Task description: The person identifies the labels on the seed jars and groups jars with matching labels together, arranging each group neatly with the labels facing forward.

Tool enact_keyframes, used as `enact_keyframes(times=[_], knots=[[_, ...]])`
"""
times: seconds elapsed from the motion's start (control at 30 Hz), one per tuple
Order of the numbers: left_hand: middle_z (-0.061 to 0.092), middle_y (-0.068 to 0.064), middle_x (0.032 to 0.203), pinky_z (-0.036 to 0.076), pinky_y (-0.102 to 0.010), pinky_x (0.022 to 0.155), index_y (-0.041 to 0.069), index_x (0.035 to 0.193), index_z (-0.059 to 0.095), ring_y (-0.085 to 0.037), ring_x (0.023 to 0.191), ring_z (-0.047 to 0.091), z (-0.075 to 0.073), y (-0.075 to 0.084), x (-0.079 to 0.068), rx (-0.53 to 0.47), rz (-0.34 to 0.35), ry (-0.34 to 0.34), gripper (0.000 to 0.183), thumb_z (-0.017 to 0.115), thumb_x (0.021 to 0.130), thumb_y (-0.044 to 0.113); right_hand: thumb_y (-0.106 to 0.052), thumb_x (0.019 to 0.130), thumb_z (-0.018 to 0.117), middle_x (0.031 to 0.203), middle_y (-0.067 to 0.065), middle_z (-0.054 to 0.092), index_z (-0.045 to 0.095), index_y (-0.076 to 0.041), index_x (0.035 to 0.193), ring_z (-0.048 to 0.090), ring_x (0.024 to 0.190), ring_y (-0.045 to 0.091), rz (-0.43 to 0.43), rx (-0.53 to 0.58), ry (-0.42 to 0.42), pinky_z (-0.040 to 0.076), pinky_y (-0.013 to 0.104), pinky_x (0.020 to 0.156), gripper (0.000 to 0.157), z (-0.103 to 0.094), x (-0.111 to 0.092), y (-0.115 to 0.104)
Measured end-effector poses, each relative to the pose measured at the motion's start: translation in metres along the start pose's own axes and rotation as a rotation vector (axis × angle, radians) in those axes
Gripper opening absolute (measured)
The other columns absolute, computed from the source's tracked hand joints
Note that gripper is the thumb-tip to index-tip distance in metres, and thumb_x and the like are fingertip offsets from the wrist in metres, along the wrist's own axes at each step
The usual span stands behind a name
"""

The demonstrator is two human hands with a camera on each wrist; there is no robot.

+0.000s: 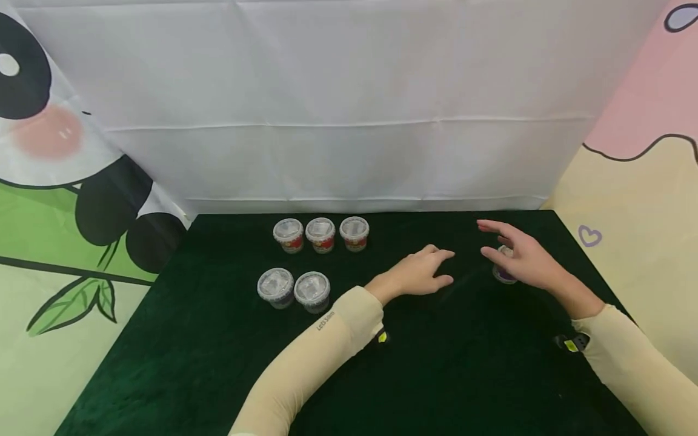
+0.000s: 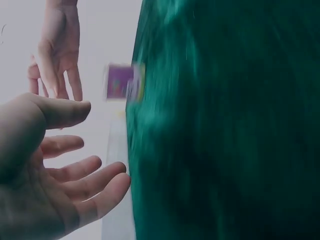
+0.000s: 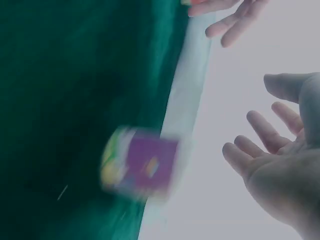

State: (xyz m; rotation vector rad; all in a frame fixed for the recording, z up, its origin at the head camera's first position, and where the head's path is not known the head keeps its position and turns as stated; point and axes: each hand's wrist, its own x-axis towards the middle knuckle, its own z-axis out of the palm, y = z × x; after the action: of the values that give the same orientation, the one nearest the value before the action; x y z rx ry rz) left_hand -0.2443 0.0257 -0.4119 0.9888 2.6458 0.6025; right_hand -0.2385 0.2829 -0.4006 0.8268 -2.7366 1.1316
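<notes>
In the head view a small lidded tub with a purple label (image 1: 504, 277) stands on the dark green cloth, partly hidden behind my right hand (image 1: 520, 257). That hand hovers over it, thumb and fingers spread. The right wrist view shows the same tub (image 3: 150, 164), blurred, apart from the fingertips. My left hand (image 1: 420, 271) reaches across the middle of the cloth with relaxed fingers and nothing in them. From the left wrist, the purple-labelled tub (image 2: 122, 82) appears beyond my left thumb.
Three lidded tubs with red labels (image 1: 322, 236) form a row at the back of the green-covered table (image 1: 463, 375). Two dark-sided tubs with clear lids (image 1: 275, 287) sit nearer, left of my left forearm. A white cloth (image 1: 349, 121) hangs behind.
</notes>
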Motion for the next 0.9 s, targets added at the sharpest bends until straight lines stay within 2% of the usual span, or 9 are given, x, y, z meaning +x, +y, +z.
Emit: enact_keyframes(times=[0.07,0.2,0.4,0.47,0.5,0.57,0.63,0.77,0.9], knots=[[0.043,-0.008,0.152,0.044,-0.033,0.107,0.015,0.158,0.035,-0.017,0.131,0.051,0.011,0.011,0.011,-0.042,0.015,-0.016,0.061,0.057,0.105,0.037,-0.015,0.102,0.064,0.151,0.026,0.042,0.039,-0.005,0.153,0.038,0.137,0.049,0.043,0.003,0.020,0.033,0.072,0.104,0.058,-0.007,-0.016,0.008],[0.032,-0.005,0.160,0.042,-0.032,0.109,0.019,0.162,0.021,-0.015,0.138,0.044,0.036,0.034,0.030,-0.127,-0.001,-0.037,0.073,0.058,0.103,0.042,-0.012,0.097,0.070,0.150,0.030,0.037,0.035,-0.003,0.155,0.034,0.135,0.055,0.062,-0.007,0.065,0.031,0.077,0.099,0.068,-0.015,-0.041,0.026],[0.017,-0.006,0.165,0.043,-0.031,0.108,0.019,0.164,0.006,-0.019,0.139,0.043,0.062,0.061,0.049,-0.223,-0.051,0.004,0.088,0.061,0.101,0.042,-0.012,0.096,0.071,0.158,0.034,0.018,0.014,-0.008,0.163,0.023,0.138,0.063,0.161,0.069,0.049,0.028,0.074,0.097,0.088,-0.019,-0.065,0.050],[0.016,-0.007,0.166,0.043,-0.031,0.108,0.018,0.164,0.003,-0.019,0.139,0.042,0.067,0.064,0.053,-0.244,-0.072,0.024,0.090,0.062,0.100,0.042,-0.014,0.098,0.069,0.161,0.033,0.013,0.009,-0.009,0.164,0.021,0.138,0.064,0.192,0.102,0.026,0.034,0.056,0.109,0.089,-0.019,-0.069,0.056],[0.016,-0.007,0.166,0.042,-0.031,0.109,0.018,0.164,0.002,-0.019,0.141,0.041,0.069,0.065,0.054,-0.252,-0.078,0.033,0.091,0.062,0.100,0.042,-0.014,0.099,0.068,0.161,0.033,0.013,0.007,-0.009,0.164,0.022,0.138,0.064,0.202,0.117,0.015,0.038,0.044,0.110,0.088,-0.018,-0.070,0.059],[0.016,-0.008,0.166,0.039,-0.031,0.111,0.016,0.164,0.000,-0.018,0.144,0.035,0.072,0.065,0.057,-0.267,-0.078,0.048,0.092,0.062,0.101,0.041,-0.013,0.101,0.065,0.160,0.035,0.016,0.006,-0.007,0.163,0.025,0.136,0.064,0.198,0.140,0.003,0.041,0.019,0.103,0.086,-0.015,-0.071,0.064],[0.016,-0.010,0.166,0.037,-0.031,0.113,0.013,0.163,0.001,-0.018,0.147,0.030,0.074,0.065,0.059,-0.279,-0.063,0.066,0.092,0.063,0.101,0.040,-0.010,0.103,0.061,0.157,0.038,0.021,0.005,-0.005,0.163,0.029,0.134,0.064,0.190,0.165,-0.004,0.034,0.002,0.090,0.082,-0.012,-0.072,0.068],[0.016,-0.010,0.166,0.035,-0.032,0.114,0.010,0.163,0.002,-0.017,0.149,0.025,0.075,0.067,0.063,-0.304,-0.044,0.081,0.092,0.063,0.101,0.038,-0.007,0.104,0.057,0.150,0.041,0.030,0.006,-0.003,0.162,0.034,0.130,0.064,0.182,0.185,-0.013,0.034,0.001,0.089,0.078,-0.007,-0.071,0.072],[0.017,-0.007,0.166,0.034,-0.031,0.115,0.013,0.163,0.000,-0.015,0.149,0.024,0.076,0.068,0.065,-0.327,-0.037,0.070,0.091,0.062,0.101,0.038,-0.006,0.105,0.055,0.152,0.041,0.028,0.005,-0.001,0.161,0.036,0.131,0.062,0.219,0.200,-0.037,0.034,0.001,0.090,0.076,-0.006,-0.070,0.074]])
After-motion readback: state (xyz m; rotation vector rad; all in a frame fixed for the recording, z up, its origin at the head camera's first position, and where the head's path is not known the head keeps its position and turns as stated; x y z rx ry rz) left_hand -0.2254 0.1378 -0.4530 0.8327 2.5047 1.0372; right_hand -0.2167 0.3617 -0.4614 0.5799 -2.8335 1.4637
